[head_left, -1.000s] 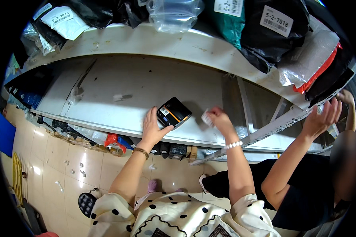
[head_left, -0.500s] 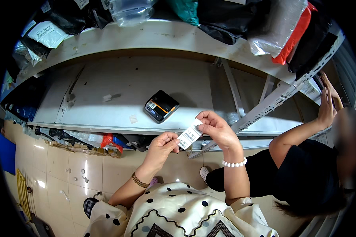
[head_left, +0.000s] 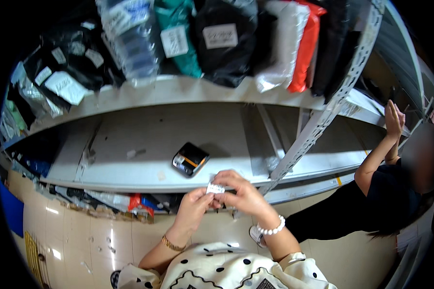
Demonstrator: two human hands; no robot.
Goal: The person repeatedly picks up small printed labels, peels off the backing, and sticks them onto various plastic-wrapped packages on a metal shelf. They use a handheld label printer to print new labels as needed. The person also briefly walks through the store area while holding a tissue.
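Between my two hands is a small white printed label (head_left: 215, 188), held in front of the shelf edge. My left hand (head_left: 196, 204) pinches its lower left side with thumb and fingertips. Curled over its upper right side, my right hand (head_left: 238, 194) grips it too and covers part of it. Just beyond my hands, a black label printer (head_left: 190, 159) with an orange stripe stands on the grey-white shelf (head_left: 125, 130). The far fingers of my left hand are partly hidden.
Above, another shelf (head_left: 178, 94) carries wrapped parcels, among them a teal bag (head_left: 181, 41), a black bag (head_left: 225, 41) and a red one (head_left: 307, 45). A perforated metal post (head_left: 323, 118) slants at right. A person in dark clothes (head_left: 388, 188) stands beyond it, hands raised.
My hands have come closer together, and the label, earlier stretched out between them, now shows less. The view has tilted up, revealing more of the upper parcels. The other person has shifted right.
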